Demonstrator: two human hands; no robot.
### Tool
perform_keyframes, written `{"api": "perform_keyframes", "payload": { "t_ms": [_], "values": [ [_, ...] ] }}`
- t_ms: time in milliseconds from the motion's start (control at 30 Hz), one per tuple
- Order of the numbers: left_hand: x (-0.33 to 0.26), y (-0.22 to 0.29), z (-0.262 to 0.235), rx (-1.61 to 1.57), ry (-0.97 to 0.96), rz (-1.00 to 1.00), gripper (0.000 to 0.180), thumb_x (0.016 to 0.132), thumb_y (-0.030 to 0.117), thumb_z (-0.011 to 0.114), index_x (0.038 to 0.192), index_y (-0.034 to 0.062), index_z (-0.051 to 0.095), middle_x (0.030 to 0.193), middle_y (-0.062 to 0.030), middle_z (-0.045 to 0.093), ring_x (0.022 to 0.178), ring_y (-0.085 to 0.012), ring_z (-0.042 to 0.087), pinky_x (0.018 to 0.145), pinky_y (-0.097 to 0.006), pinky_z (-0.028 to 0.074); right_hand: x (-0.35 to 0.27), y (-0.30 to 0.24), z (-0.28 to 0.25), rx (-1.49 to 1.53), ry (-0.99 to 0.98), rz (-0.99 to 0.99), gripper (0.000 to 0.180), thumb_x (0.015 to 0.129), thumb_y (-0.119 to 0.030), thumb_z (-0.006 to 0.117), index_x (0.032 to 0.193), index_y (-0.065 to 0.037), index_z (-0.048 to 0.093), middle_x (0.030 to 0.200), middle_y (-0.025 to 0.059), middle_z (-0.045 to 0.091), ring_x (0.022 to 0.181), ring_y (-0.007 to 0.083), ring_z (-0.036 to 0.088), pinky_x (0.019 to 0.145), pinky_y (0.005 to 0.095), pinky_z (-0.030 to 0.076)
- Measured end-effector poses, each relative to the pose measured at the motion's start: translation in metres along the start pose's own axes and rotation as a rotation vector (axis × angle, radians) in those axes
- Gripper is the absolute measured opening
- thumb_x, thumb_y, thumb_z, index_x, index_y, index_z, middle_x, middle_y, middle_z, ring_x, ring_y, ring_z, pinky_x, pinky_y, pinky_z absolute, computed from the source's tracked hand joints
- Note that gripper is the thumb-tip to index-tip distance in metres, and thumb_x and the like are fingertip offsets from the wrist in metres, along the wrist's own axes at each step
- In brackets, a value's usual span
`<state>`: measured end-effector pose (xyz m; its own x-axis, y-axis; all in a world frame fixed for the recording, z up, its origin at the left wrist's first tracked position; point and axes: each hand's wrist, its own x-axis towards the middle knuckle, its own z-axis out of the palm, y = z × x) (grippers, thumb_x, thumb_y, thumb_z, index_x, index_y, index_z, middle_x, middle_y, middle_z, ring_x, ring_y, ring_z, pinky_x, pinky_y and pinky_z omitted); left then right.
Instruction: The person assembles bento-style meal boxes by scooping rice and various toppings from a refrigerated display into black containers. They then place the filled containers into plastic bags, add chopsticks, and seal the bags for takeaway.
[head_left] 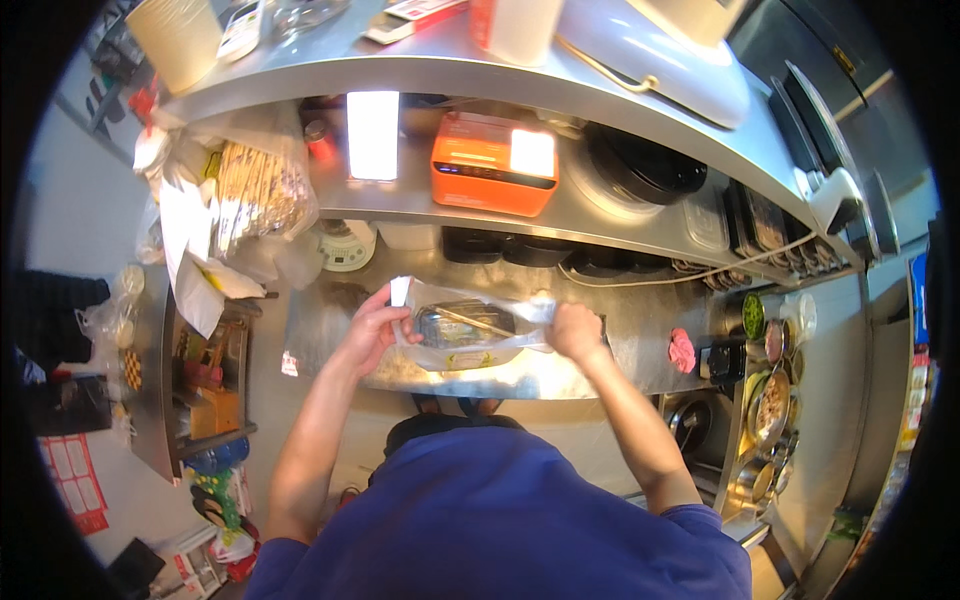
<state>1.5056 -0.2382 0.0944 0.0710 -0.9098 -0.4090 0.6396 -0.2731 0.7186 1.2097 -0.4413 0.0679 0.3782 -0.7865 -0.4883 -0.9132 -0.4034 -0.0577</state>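
Observation:
A pale, translucent plastic bag [462, 359] with a green and yellow print is stretched between my hands over the steel counter. Inside sits a dark food container with a clear lid [445, 326]. A thin stick-shaped packet [488, 322], like wrapped chopsticks, lies slantwise across it. My left hand [372, 328] pinches the bag's left edge, and a small white piece [400, 291] stands up by the fingertips. My right hand [577, 331] is closed in a fist around the bag's right edge. The bag's mouth is spread, showing what is within.
Above the counter [640, 330], a shelf carries an orange box-shaped device [493, 165], a lit screen [373, 135] and black lids [645, 165]. A kitchen scale [346, 246] stands behind my left hand. To the right lie a pink cloth [681, 350] and food bowls [770, 405].

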Motion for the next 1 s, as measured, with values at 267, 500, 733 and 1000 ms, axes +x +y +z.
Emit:
{"api": "perform_keyframes", "payload": {
  "t_ms": [267,500,733,1000],
  "values": [
    [0.012,0.017,0.03,0.157,-0.168,-0.085,0.052,0.094,0.002,0.054,0.146,-0.0025,0.049,0.125,-0.0178,0.065,0.114,-0.0283,0.068,0.094,-0.046,0.06,-0.007,0.031,-0.017,1.949,-0.724,-0.482,0.032,0.095,-0.011,0.053,0.114,0.007,0.07,0.135,0.026,0.061,0.109,0.0334,0.07,0.084,0.0375,0.061],
    [0.017,-0.014,0.034,0.317,-0.077,-0.034,0.05,0.097,-0.002,0.058,0.146,0.0013,0.05,0.126,-0.0119,0.066,0.107,-0.0227,0.07,0.08,-0.04,0.065,-0.018,-0.035,0.029,0.645,-0.142,-0.605,0.051,0.103,-0.05,0.053,0.113,-0.004,0.073,0.092,0.0178,0.075,0.095,0.0333,0.071,0.087,0.0415,0.052],
    [0.038,-0.075,0.053,0.504,-0.257,0.125,0.059,0.085,0.001,0.077,0.141,0.0029,0.057,0.113,-0.0071,0.072,0.098,-0.0102,0.068,0.081,-0.028,0.057,-0.035,-0.052,0.033,1.377,-0.372,-0.338,0.039,0.094,-0.039,0.075,0.104,-0.001,0.078,0.09,0.0018,0.075,0.084,0.0118,0.065,0.077,0.0285,0.052],
    [0.031,-0.088,0.051,1.522,0.439,0.589,0.028,0.085,0.017,0.068,0.109,0.0024,0.074,0.092,-0.0196,0.073,0.072,-0.0335,0.07,0.07,-0.042,0.058,-0.003,-0.043,0.061,0.76,0.375,-0.27,0.011,0.071,-0.005,0.08,0.079,0.0,0.073,0.069,0.0074,0.068,0.062,0.0104,0.06,0.061,0.0285,0.05]
  ]
}}
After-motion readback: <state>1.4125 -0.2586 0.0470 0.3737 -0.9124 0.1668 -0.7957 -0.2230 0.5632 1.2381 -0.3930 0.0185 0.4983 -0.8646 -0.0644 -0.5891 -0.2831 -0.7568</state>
